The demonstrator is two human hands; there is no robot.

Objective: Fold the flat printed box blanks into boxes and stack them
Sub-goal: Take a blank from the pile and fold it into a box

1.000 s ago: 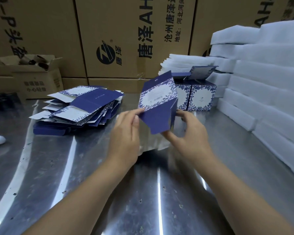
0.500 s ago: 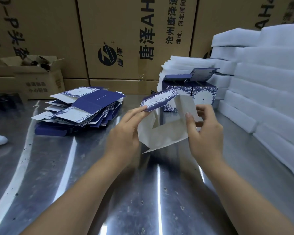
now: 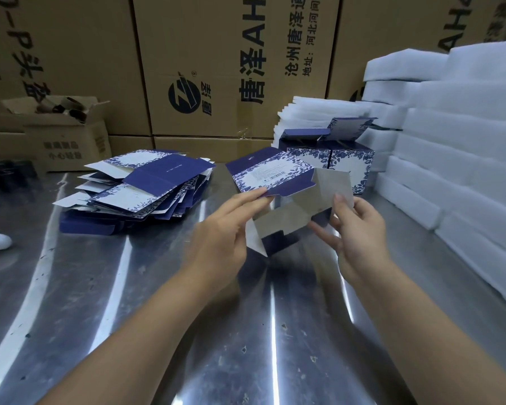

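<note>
Cardboard box blank point(image 3: 287, 194), half opened, is held in the air above a steel table point(image 3: 129, 317), between the person's two hands and just in front of the chest. Its printed side is navy with a blue floral border and a white label panel; the inside is plain pale grey. It looks thin, light and springy, stiff only along its panels and weak at the scored creases. Best hold, judging by this, is at the panel edges and flaps, close to a crease, with a light touch so nothing dents or tears.

The left hand point(image 3: 219, 238) reaches forward, palm turned inward, its fingers straight and close together, tips resting against the navy edge of the label panel; the thumb is hidden. The right hand point(image 3: 360, 241) is raised opposite it, pinching the upright grey flap between thumb and forefinger, with the other fingers spread loosely beneath.

To the left lies a loose pile of flat blanks point(image 3: 146, 188). Behind the hands stand two folded boxes point(image 3: 333, 159) with their lids up. White foam sheets point(image 3: 465, 141) are stacked on the right, and brown shipping cartons point(image 3: 216, 68) fill the background.
</note>
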